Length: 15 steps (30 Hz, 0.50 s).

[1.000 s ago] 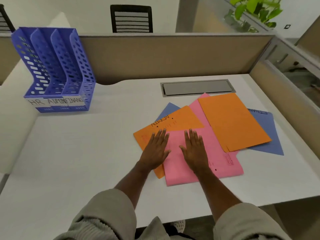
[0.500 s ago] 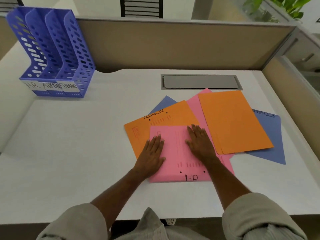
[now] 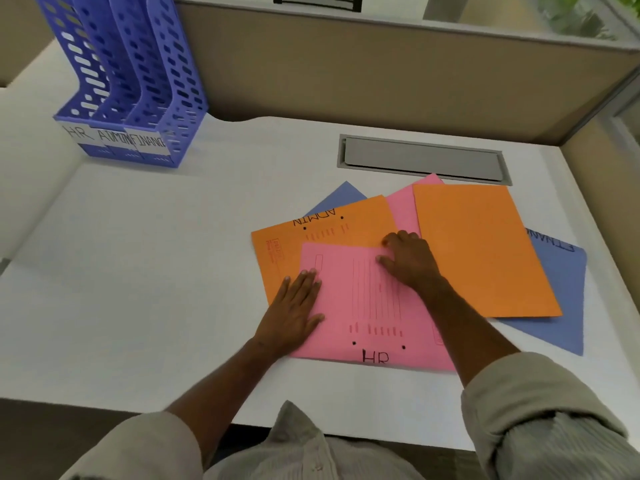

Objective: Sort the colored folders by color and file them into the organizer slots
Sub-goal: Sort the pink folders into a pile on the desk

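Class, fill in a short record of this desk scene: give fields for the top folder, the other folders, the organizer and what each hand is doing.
top folder: pink folder, marked HR
other folders: two orange, two blue, one more pink, overlapping beneath
organizer: blue organizer, far left, labelled HR, ADMIN, FINANC; no folders visible in it
left hand: left hand flat on pink folder's left edge
right hand: right hand pressing its top right corner

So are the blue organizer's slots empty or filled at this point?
Empty as far as visible: organizer slots show only perforated dividers; all folders lie on the desk.
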Available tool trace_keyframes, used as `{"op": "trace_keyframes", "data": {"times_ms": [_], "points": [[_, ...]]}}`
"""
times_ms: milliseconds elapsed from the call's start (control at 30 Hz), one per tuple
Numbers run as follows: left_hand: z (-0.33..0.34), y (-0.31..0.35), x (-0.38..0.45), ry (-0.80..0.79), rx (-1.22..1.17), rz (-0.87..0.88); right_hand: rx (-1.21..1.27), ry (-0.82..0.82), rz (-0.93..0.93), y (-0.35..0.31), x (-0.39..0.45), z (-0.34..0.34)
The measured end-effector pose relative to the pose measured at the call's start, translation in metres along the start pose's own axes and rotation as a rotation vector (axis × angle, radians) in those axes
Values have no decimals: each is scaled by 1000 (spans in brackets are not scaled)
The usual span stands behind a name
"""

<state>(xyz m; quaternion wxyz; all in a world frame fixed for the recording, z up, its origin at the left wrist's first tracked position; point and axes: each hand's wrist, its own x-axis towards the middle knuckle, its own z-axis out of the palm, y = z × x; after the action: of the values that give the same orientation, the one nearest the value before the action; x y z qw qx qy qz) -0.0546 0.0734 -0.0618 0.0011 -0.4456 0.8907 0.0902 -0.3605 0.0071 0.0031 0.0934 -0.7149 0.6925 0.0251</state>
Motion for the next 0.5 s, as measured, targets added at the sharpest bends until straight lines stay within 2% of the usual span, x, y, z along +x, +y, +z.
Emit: {"op": "trace_keyframes", "data": {"times_ms": [200,333,500], "points": [[0,0,1,-22,2,-21,38,-100,4,8,20,-5],[0,1,2,-18,16,-26,169,-247,-4,15,33,-15],[1,1,1,16,-7,-16,378,-310,-41,17,38,-24]]}}
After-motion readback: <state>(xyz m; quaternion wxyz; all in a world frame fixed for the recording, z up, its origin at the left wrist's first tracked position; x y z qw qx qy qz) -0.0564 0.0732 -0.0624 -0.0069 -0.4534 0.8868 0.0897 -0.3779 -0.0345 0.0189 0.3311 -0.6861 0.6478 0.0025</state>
